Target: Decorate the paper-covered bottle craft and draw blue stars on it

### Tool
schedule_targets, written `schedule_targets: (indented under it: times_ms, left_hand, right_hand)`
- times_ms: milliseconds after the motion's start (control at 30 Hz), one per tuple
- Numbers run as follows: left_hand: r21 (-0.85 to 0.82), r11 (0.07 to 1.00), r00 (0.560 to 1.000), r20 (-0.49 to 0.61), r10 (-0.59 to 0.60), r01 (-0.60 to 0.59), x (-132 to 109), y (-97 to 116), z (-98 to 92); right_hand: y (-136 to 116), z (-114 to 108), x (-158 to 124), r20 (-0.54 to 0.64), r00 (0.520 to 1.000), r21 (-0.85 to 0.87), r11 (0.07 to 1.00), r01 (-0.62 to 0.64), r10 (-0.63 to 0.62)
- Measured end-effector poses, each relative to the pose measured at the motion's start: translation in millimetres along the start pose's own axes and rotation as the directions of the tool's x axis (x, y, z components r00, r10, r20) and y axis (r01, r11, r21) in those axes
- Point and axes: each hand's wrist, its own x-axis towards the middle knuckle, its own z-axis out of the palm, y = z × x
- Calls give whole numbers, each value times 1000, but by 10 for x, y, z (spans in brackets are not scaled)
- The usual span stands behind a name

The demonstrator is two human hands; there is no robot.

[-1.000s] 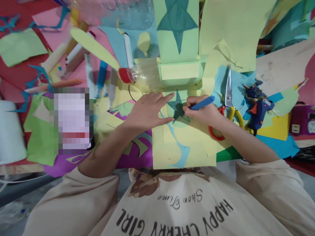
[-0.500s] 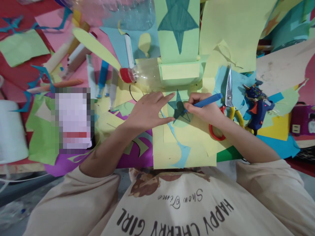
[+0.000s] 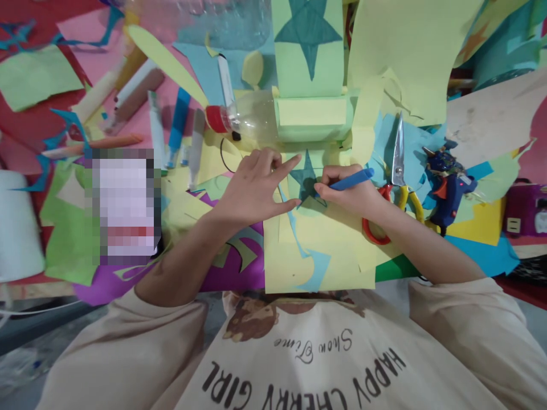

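Note:
My right hand point(image 3: 352, 191) is closed round a blue marker point(image 3: 354, 180), its tip on the lower right of a small star point(image 3: 306, 181) on light green paper. Most of that star is coloured blue-green; its lower right point shows mainly as an outline. My left hand point(image 3: 256, 188) lies to the left of the star, thumb and index finger spread apart on the paper's edge. Above, a larger blue-green star point(image 3: 310, 34) is on green paper wrapped at a clear bottle point(image 3: 256, 117) with a red cap point(image 3: 216, 119).
Scissors point(image 3: 398, 156) with red and yellow handles and a blue glue gun point(image 3: 448, 199) lie to the right. Several markers point(image 3: 178, 128), a pixelated phone-like object point(image 3: 126, 205) and a white cylinder point(image 3: 19, 228) are on the left. Yellow paper point(image 3: 342, 256) with a blue scrap point(image 3: 314, 267) is nearest my body.
The marker and my right hand have shifted slightly left. More of the small star's lower right point looks coloured. My left hand stays spread beside it.

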Motion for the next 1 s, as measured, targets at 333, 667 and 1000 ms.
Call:
schedule_targets:
  times_ms: [333,667,1000]
  left_hand:
    - [-43,998,999,14,-40,40,2,-8,23]
    - [-13,1000,1000,-23,-5,5,-1,-36,46]
    - [-14,1000,1000,-7,-8,7,-2,-40,41]
  right_hand:
    - [0,-6,3,32,999,-12,999,-40,40]
    - [-2,-2,17,30,999,-21,999,-28,29]
    - [-21,-2,17,-5,999,-26,999,-40,40]
